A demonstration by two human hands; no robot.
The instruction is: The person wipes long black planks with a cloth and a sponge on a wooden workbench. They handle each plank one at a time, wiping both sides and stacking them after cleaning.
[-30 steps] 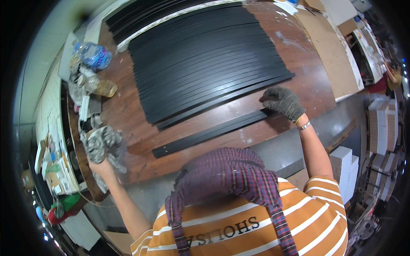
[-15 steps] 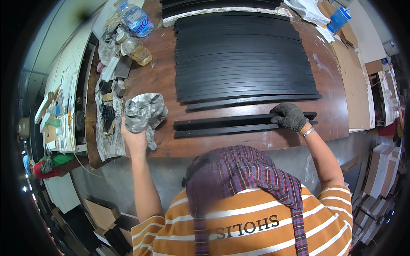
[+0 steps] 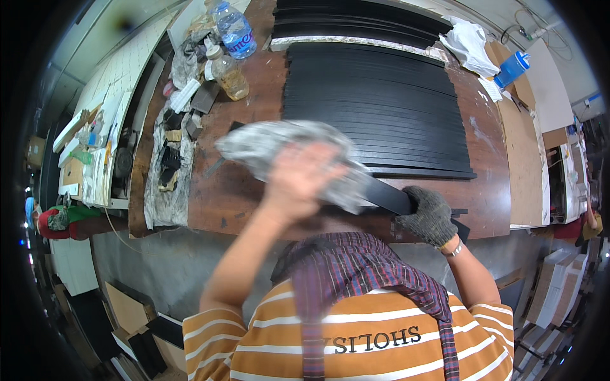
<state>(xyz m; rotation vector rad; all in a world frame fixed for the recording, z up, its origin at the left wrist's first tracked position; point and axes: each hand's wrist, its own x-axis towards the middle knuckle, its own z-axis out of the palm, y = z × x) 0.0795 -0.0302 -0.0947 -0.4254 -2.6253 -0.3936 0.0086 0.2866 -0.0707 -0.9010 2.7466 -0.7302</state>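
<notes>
My right hand, in a dark grey knit glove, grips a black strip near its right end. The strip slants up to the left, and its far tip shows past the rag. My bare left hand holds a crumpled grey-and-white rag over the strip's middle; both are smeared by motion, and the rag hides much of the strip. Just beyond lies a wide row of black strips, packed side by side on the brown table.
Behind the row lies another batch of black strips. A water bottle and a bottle of yellowish liquid stand at the left, near a stained cloth. At the far right are a white bag and a blue bottle.
My left hand has swept right with the rag, onto the strip. The strip in my right hand has been raised and turned aslant. The view has shifted slightly.
</notes>
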